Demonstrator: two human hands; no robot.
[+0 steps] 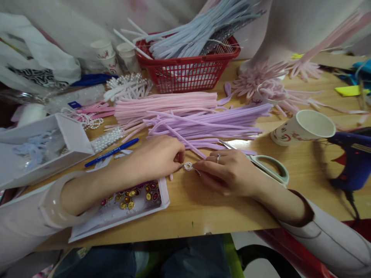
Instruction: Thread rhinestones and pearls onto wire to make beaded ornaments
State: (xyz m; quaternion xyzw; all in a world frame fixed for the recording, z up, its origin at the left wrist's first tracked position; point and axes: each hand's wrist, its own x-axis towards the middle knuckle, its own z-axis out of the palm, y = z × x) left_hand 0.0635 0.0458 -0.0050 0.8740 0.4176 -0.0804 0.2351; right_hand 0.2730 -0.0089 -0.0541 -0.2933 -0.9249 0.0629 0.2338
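Observation:
A small ring of pearl beads sits between my two hands, just above the wooden tabletop. My right hand, with a finger ring on it, pinches the beaded ring's right edge. On the other side, the curled fingers of my left hand are closed at its left edge; what lies between those fingertips is hidden. Below my left forearm is a white box with gold and magenta gems. Scissors with pale green handles lie partly behind my right hand. Purple pipe cleaners lie just beyond both hands.
Pink pipe cleaners and a red basket stand farther back. A blue pen and another white box are on the left. To the right are a paper cup and a blue glue gun with its cord.

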